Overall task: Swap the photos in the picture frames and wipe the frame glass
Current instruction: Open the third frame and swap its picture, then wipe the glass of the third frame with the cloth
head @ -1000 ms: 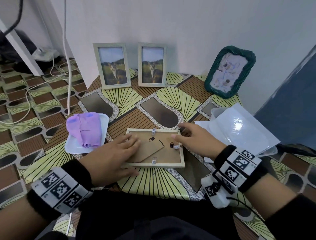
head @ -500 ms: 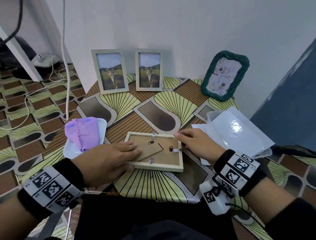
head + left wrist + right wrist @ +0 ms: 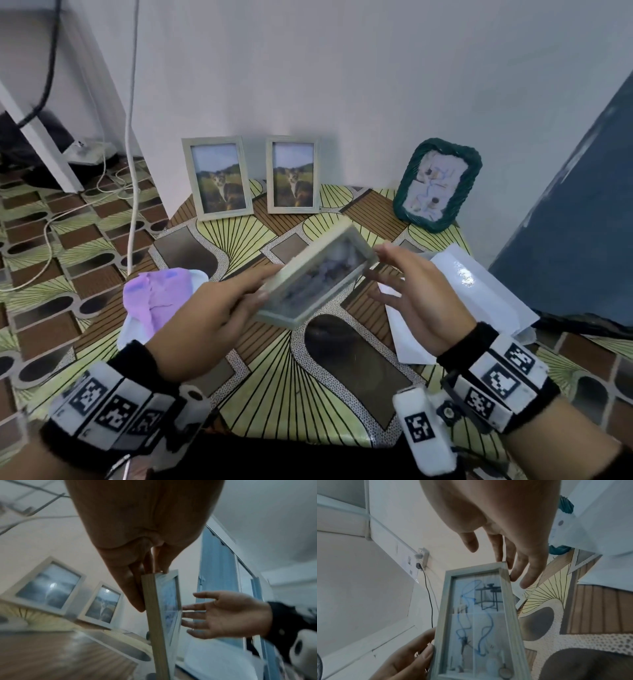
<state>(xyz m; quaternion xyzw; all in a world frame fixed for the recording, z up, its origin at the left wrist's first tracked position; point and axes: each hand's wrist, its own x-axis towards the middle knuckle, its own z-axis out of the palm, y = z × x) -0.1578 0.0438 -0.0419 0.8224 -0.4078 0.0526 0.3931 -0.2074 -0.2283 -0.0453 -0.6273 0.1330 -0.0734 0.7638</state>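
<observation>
Picture frame (image 3: 317, 274), glass up, is held tilted above the worktop (image 3: 308, 394), pinched at its near end by the left hand (image 3: 202, 318); right hand (image 3: 416, 305), fingers spread, empty, is positioned just beside the far end.

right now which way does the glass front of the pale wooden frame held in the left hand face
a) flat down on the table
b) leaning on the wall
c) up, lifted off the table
c: the left hand holds the pale wooden frame in the air, tilted, glass side up, while the open right hand reaches for its far end.
</observation>
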